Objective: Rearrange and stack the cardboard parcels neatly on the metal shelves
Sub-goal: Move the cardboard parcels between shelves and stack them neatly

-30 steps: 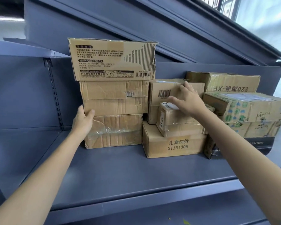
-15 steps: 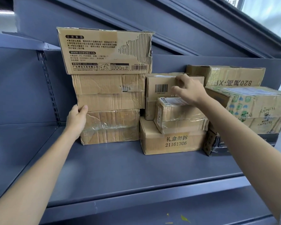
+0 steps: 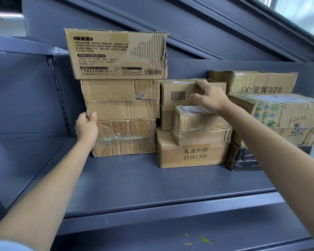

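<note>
**Steadying the tall stack while I reach for the barcode box**

My left hand (image 3: 86,126) grasps the left edge of the stack (image 3: 122,117), thumb on the front at the seam between the middle and bottom boxes. On top sits the printed box (image 3: 116,54), overhanging to the left. My right hand (image 3: 209,98) is at the barcode box (image 3: 179,94), fingers curled over its top front edge and thumb on its face; a grip, I judge, though not a firm one yet. That box stands behind the taped box (image 3: 200,125), which rests on the numbered box (image 3: 192,155) on the shelf (image 3: 152,185). Further parcels sit at the right.

To do this well I'd keep the left hand braced so the stack cannot lean, then draw the barcode box up and clear of the taped one, not drag across it.
</note>
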